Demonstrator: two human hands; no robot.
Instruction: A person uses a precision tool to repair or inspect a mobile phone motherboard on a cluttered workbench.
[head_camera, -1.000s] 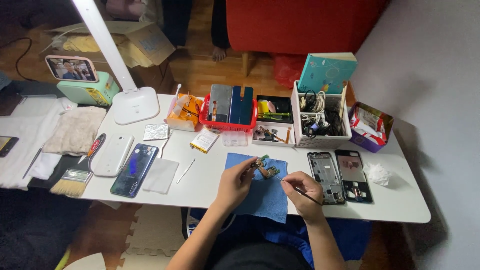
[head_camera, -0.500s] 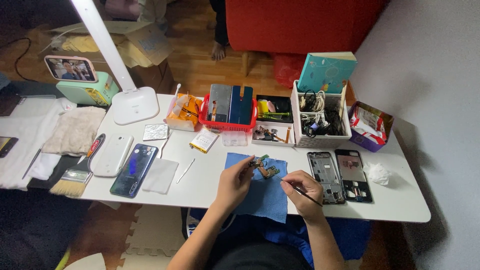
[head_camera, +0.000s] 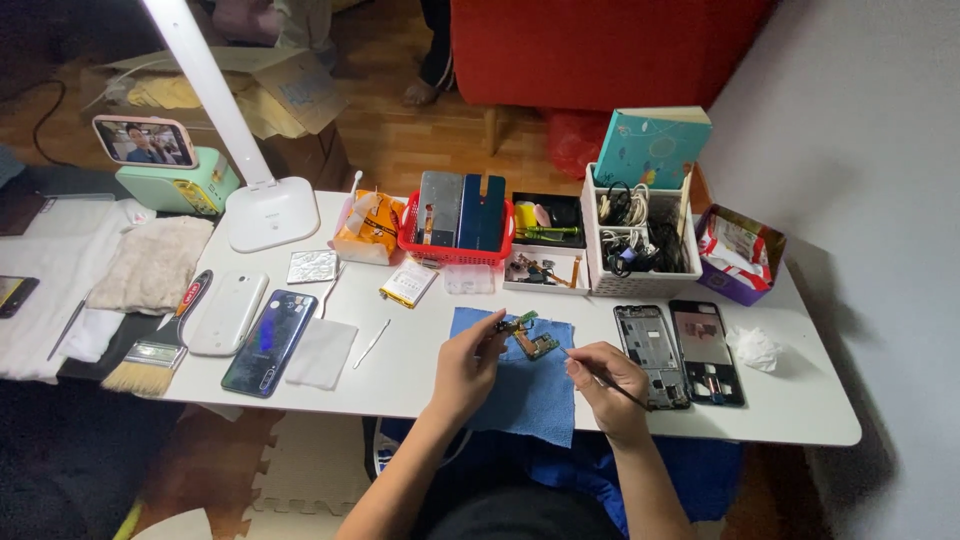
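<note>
While the small circuit board (head_camera: 530, 338) sits over the blue cloth (head_camera: 525, 385) near the table's (head_camera: 420, 385) front edge, your left hand (head_camera: 468, 362) pinches its end, fingers closed on it. Your right hand (head_camera: 605, 380) is clamped on a thin tool (head_camera: 600, 374) whose tip reaches toward the board. Press too hard and the tip could skid, I'd judge, scratching parts or flicking the board toward the open phone frames (head_camera: 678, 352) just beside.
</note>
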